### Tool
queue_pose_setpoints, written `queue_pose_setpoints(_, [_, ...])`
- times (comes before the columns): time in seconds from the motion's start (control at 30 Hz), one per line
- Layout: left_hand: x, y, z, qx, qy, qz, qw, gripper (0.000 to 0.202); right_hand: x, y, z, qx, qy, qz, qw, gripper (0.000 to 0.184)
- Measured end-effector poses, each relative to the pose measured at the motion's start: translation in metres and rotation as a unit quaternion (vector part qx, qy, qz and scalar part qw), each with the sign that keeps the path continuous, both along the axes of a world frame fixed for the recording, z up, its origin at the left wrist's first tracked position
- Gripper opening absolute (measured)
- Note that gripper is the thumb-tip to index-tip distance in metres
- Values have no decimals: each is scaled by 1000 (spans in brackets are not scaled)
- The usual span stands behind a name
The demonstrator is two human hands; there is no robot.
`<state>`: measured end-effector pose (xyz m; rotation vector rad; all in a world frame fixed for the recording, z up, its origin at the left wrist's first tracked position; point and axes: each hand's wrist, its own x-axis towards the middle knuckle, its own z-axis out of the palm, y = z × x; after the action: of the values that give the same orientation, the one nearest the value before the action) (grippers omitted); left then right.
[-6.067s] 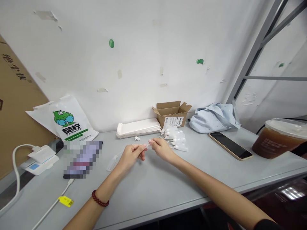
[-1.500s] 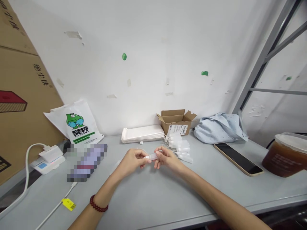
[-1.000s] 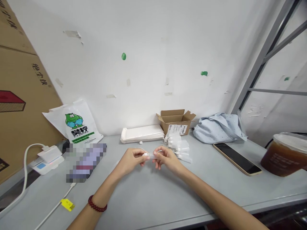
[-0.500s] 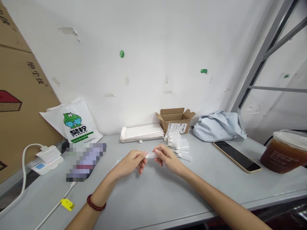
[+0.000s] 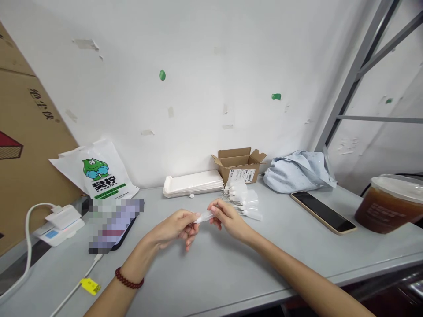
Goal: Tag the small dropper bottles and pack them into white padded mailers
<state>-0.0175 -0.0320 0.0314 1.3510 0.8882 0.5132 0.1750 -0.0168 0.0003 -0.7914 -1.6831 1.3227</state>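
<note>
Since half a second before, both hands had drifted a little left and lower, and the small clear bottle (image 5: 205, 216) between them had tipped, its right end now the higher. It was held in the air just above the bench (image 5: 214, 268), well in front of the heap of like bottles (image 5: 245, 199) beside the cardboard box (image 5: 238, 161). The left hand (image 5: 174, 225) had its grip narrowed to fingertips on the bottle's whitish left end; the right hand (image 5: 228, 219) pinched the clear body between thumb and forefinger. Whether the cap was seated or loose could not be told.

The holds looked slight, fingertips only on a smooth, light thing. By my judgement, a twist or pull with uneven force could have flicked the bottle or its cap free, and a piece that small might have rolled across the bench toward the phone (image 5: 323, 212) or off the near edge. Squeezing the thin body too hard could also have dented it.
</note>
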Motion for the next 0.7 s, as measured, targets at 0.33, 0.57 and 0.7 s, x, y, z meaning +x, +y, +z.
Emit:
queue_pose_setpoints(0.33, [12,0,-1,166,118,100,974,39,0,4,-7,52,-37,-100,993,30])
queue_pose_setpoints(0.57, [18,-1,-4,134,52,106,984,39,0,4,-6,57,-18,-87,994,32])
queue_pose_setpoints(0.7, [19,-1,-6,36,-15,109,993,41,0,2,-5,73,-14,-68,995,32])
